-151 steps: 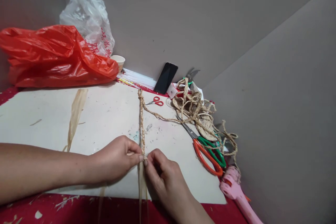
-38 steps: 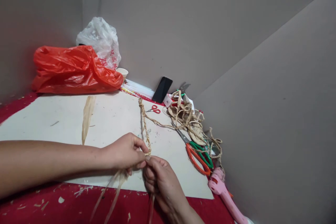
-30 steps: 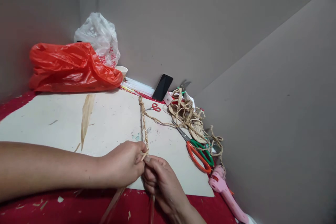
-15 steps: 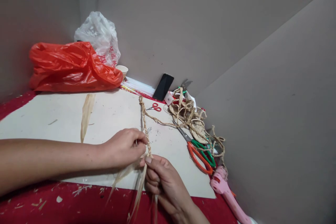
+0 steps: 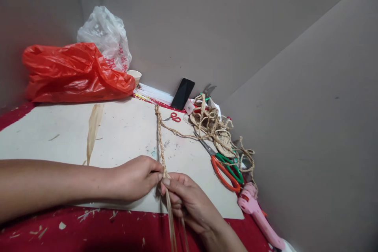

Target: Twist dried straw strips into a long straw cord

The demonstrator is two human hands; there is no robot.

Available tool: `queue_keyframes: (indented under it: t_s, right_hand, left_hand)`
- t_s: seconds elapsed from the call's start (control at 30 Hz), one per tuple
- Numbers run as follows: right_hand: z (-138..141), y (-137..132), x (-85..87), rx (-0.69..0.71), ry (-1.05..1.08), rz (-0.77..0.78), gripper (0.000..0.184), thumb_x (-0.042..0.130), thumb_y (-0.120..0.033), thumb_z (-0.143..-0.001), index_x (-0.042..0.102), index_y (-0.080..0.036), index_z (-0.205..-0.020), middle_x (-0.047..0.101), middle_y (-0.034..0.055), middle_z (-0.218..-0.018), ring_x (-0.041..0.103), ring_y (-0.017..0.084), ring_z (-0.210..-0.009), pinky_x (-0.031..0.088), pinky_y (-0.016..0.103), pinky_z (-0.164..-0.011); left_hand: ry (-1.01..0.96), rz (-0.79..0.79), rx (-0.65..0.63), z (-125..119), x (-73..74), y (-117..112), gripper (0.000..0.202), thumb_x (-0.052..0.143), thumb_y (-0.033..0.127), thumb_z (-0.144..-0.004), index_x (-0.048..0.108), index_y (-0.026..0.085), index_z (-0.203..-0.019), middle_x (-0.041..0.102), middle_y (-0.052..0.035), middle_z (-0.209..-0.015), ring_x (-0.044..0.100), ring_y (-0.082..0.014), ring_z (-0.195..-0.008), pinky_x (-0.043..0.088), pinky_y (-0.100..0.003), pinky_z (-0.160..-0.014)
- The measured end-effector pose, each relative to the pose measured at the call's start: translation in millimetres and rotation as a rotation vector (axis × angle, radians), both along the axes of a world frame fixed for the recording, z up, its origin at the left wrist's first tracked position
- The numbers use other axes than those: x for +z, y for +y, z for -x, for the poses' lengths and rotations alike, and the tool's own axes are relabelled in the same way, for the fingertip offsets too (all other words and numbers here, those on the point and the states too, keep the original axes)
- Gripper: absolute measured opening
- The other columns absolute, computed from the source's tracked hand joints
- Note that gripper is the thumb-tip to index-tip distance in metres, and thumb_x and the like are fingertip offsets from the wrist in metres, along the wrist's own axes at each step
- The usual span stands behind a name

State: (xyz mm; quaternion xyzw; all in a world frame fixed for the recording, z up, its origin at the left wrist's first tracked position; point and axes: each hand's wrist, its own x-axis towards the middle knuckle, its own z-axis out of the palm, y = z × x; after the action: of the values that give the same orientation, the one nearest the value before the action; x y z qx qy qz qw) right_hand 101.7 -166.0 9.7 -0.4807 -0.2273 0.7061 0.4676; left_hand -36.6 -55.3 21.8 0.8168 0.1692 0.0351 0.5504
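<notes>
A tan braid (image 5: 161, 141) of plant fibre runs down the white board toward me. At its lower end my left hand (image 5: 141, 177) pinches it from the left, the thumb and forefinger closed by the last crossings. My right hand (image 5: 184, 197) grips the same spot from the right, its thumb pressed over the strands. Loose fibre strands (image 5: 170, 220) hang below my fingers past the board's near edge. From the braid's upper part a thin cord leads right to a heap of braided cord (image 5: 211, 124).
On the white board (image 5: 126, 138) lie a dry husk strip (image 5: 93, 130) and small red scissors (image 5: 174, 117). Large scissors (image 5: 226, 173) and a pink glue gun (image 5: 260, 218) lie right. Behind are a phone (image 5: 183, 93), paper cup (image 5: 135, 75), red bag (image 5: 76, 75) and clear bag (image 5: 104, 33).
My left hand has moved down the braid and closed on its lower end beside my right hand. The strands that trailed toward the left now hang more steeply. The view has shifted slightly.
</notes>
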Motion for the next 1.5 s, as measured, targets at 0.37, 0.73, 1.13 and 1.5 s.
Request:
queue_keyframes:
  t_s: [0.37, 0.73, 1.13, 1.5]
  right_hand:
    - [-6.2, -1.6, -1.8, 0.131, -0.464, -0.124, 0.035, 0.051, -0.045, -0.086, 0.057, -0.015, -0.071, 0.034, -0.0066, -0.051, 0.025, 0.007, -0.045, 0.019, 0.019, -0.043]
    - [1.1, -7.5, 2.3, 0.199, -1.062, -0.280, 0.031, 0.039, -0.034, -0.092, 0.055, -0.016, -0.072, 0.052, -0.0004, -0.067, 0.043, 0.012, -0.062, 0.033, 0.022, -0.059]
    - [14.8, -6.2, 4.6, -0.001, -0.409, 0.032, 0.027, 0.044, -0.039, -0.085, 0.053, -0.017, -0.072, 0.033, -0.0092, -0.039, 0.020, 0.006, -0.032, 0.016, 0.018, -0.033]
    - [48.1, -17.1, -12.1, -0.063, -1.106, -0.101, 0.039, 0.033, -0.040, -0.090, 0.056, -0.016, -0.070, 0.058, 0.0036, -0.052, 0.049, 0.011, -0.042, 0.032, 0.021, -0.042]
  left_hand:
    - [-0.002, 0.129, -0.012, -2.6, -9.7, 0.7, 0.027, 0.038, 0.026, -0.084, 0.060, 0.016, -0.072, 0.065, -0.0027, -0.076, 0.058, -0.0140, -0.072, 0.041, -0.023, -0.070]
    - [0.079, 0.170, 0.040, -5.9, -17.0, 4.1, 0.023, 0.044, 0.030, -0.079, 0.055, 0.015, -0.064, 0.051, 0.0037, -0.060, 0.045, -0.0101, -0.060, 0.035, -0.020, -0.057]
    - [-0.001, 0.128, 0.039, -1.6, -14.4, -2.4, 0.030, 0.040, 0.031, -0.081, 0.060, 0.015, -0.064, 0.060, 0.0006, -0.064, 0.050, -0.0112, -0.062, 0.038, -0.022, -0.063]
    - [-0.034, 0.281, 0.095, -1.4, -13.9, -7.0, 0.028, 0.042, 0.029, -0.077, 0.048, 0.016, -0.053, 0.047, 0.0034, -0.051, 0.044, -0.0099, -0.052, 0.034, -0.021, -0.052]
